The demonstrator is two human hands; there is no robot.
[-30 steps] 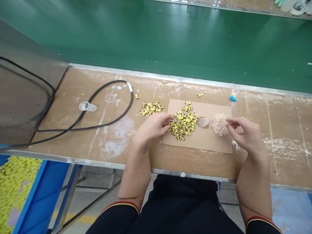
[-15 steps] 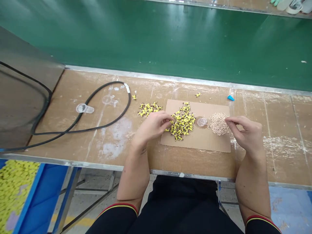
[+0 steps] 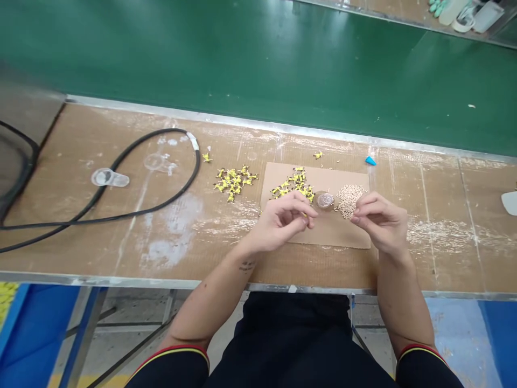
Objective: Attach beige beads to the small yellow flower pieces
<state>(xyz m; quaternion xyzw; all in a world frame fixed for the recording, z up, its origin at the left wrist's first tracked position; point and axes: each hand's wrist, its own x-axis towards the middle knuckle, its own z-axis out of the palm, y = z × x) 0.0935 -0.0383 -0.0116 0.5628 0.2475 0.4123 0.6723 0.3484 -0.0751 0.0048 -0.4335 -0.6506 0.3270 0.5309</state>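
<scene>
A glossy green surface (image 3: pixel 283 81) stretches beyond the brown workbench (image 3: pixel 100 248), with grey floor (image 3: pixel 141 304) below.

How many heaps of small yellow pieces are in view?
2: one heap on the cardboard, partly hidden by the left hand; another heap on the bench, left of the cardboard. Anything behind the hand can't be seen.

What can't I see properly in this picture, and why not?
Head view: the near side of the yellow-and-black pile, covered by the left hand.
Head view: whether the right hand pinches anything; too small to tell.
Head view: the exact shape of each beige piece in the beige pile; too tiny.
Head view: the rest of the white object, cut off by the right edge.
</scene>
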